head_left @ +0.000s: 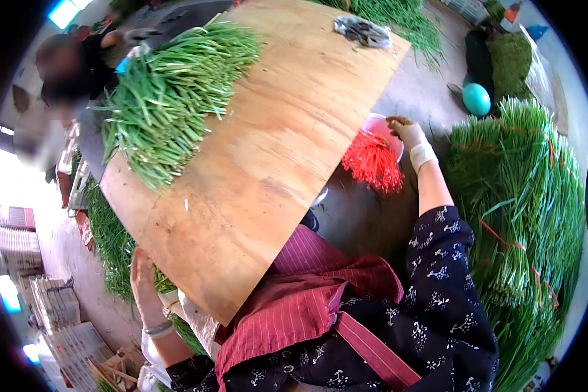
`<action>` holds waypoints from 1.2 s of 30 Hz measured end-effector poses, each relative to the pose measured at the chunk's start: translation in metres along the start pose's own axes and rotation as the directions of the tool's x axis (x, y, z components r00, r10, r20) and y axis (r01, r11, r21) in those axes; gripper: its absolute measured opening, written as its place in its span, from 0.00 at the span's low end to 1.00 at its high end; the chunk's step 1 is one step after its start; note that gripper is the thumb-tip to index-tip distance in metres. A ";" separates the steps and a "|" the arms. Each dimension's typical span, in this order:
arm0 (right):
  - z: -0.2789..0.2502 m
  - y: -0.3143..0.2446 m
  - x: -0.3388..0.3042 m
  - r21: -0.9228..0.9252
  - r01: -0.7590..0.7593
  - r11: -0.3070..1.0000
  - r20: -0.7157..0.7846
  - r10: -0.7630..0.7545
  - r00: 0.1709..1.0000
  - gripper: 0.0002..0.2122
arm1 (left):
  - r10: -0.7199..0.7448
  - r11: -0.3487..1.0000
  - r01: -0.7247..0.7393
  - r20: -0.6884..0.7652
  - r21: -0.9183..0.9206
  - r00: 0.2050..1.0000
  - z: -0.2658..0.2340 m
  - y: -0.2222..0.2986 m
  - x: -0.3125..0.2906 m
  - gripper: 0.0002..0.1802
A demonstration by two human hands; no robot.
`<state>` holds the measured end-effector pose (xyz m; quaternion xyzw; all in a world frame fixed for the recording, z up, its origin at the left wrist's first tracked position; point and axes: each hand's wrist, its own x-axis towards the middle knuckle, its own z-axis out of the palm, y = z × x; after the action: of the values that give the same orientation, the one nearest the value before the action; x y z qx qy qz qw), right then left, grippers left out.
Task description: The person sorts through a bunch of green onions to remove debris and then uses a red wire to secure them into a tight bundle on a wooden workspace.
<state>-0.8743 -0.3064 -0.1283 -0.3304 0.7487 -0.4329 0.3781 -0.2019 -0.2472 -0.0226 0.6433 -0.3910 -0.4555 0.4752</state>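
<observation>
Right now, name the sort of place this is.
Probably a vegetable-packing workspace: loose green stalks on a wooden board, tied green bundles piled at the right, and red strands in a basin.

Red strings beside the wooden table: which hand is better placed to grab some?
Probably the right hand. It is right by the red strings and the pink tub. The left hand is at the opposite side of the wooden table, so it would have to reach across.
</observation>
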 end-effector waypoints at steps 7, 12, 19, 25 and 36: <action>-0.029 0.136 0.010 0.151 -0.318 0.936 -0.039 0.327 0.944 0.05 | -0.135 0.883 0.129 0.019 -0.452 0.991 0.005 0.021 0.168 0.49; -0.034 0.215 0.009 -0.099 -0.376 0.922 -0.235 0.345 0.909 0.07 | -0.214 0.824 0.191 0.019 -0.534 0.977 0.071 0.056 0.226 0.58; -0.034 0.226 0.011 -0.257 -0.545 0.798 -0.445 0.403 0.800 0.13 | -0.177 0.942 0.242 0.268 -0.235 0.947 0.182 0.099 0.237 0.36; -0.025 0.211 0.023 -0.853 -0.350 0.386 -0.119 0.508 0.853 0.10 | -0.165 0.917 0.234 0.227 -0.323 0.960 0.236 0.105 0.226 0.37; -0.054 0.149 0.001 0.223 -0.505 0.834 -0.014 0.521 0.854 0.07 | -0.285 0.911 0.316 0.149 -0.264 0.947 0.177 0.097 0.192 0.62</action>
<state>-0.9451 -0.2249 -0.2440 -0.0595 0.7729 -0.4045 0.4853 -0.3245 -0.4959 0.0064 0.5954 -0.2428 -0.6086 0.4649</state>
